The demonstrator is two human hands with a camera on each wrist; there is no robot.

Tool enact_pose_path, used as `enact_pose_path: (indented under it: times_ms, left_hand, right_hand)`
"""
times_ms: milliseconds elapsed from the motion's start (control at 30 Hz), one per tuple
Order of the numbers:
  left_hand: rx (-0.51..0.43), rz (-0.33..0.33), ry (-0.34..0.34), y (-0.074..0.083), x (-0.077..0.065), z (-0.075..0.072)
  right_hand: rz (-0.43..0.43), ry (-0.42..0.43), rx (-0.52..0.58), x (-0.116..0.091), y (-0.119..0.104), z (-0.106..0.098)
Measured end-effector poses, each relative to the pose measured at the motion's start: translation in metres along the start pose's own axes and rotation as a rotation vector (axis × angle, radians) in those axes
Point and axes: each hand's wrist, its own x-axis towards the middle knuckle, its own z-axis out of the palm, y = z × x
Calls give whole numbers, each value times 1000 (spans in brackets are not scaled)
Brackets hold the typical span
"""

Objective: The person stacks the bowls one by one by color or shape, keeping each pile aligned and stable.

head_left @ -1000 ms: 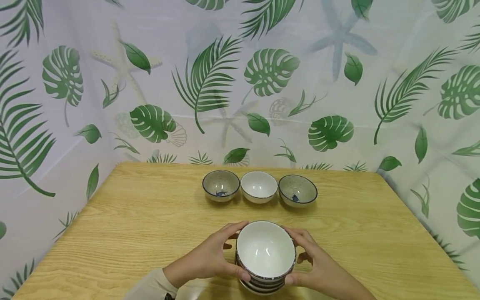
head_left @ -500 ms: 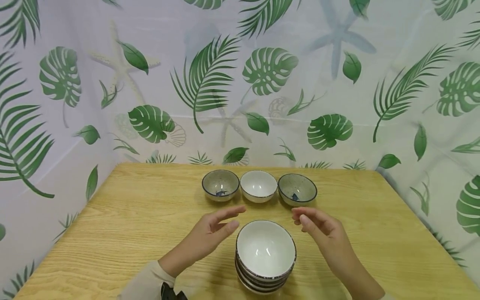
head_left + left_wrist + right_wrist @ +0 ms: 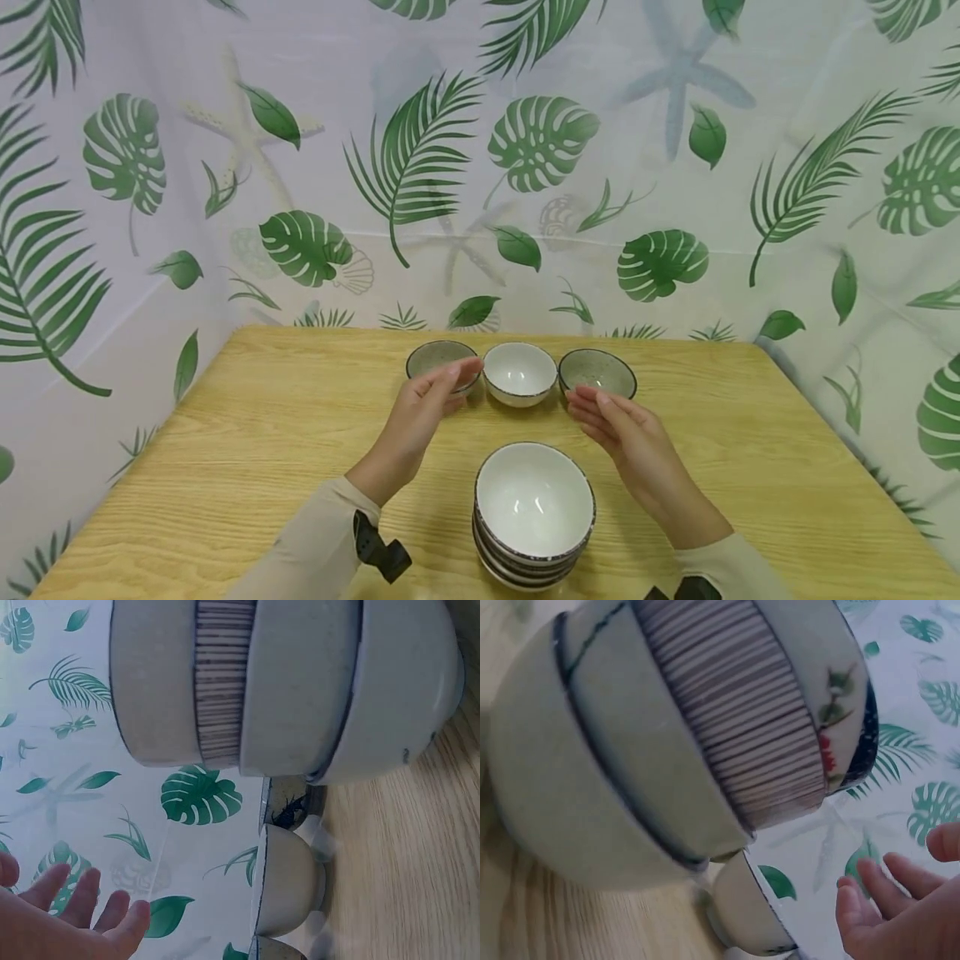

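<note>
A stack of several nested bowls [image 3: 532, 504] stands near the front of the table, white inside with a dark speckled rim on top. In the left wrist view the stack [image 3: 300, 690] shows plain and striped sides. My left hand [image 3: 416, 421], fingers extended, is held beyond the stack on its left and partly covers the left grey bowl [image 3: 431, 357]. My right hand [image 3: 637, 446] is raised to the right, its fingertips overlapping the front of the right grey bowl [image 3: 603, 371]. Between those two sits a white bowl [image 3: 520, 371]. Neither hand holds anything.
A wooden table [image 3: 262, 433] carries the three bowls in a row near its back edge. Behind and beside it hangs a leaf-patterned cloth [image 3: 450, 167]. Black straps [image 3: 378, 546] with small devices sit at the wrists.
Both hands have let go of the bowl stack, spread apart and moved forward toward the back row. The stack and the three bowls have stayed in place.
</note>
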Motion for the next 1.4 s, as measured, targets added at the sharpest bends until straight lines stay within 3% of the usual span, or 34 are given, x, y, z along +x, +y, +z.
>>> enact_pose_path:
  times_ms: [167,267,400,600,1033,1400]
  left_hand:
    - [-4,-8,1,-2,1,-3]
    - [-1,-14,-9,-4,0,-4]
    - [-3,-38,-9,-7,-2,-6]
    - [-29,-68,-13,-10,-4,-8]
    - [-4,-114,-42,-14,-5,-15]
    - [-29,-128,-47,-16,-5,-11]
  right_hand:
    - [190,-2,239,12,8,-2]
    - [273,-7,321,19,14,-2]
    - [343,-16,396,27,24,0]
    - [408,39,505,39,38,4]
    - [464,60,446,60,60,7]
    - [504,6,290,71,67,3]
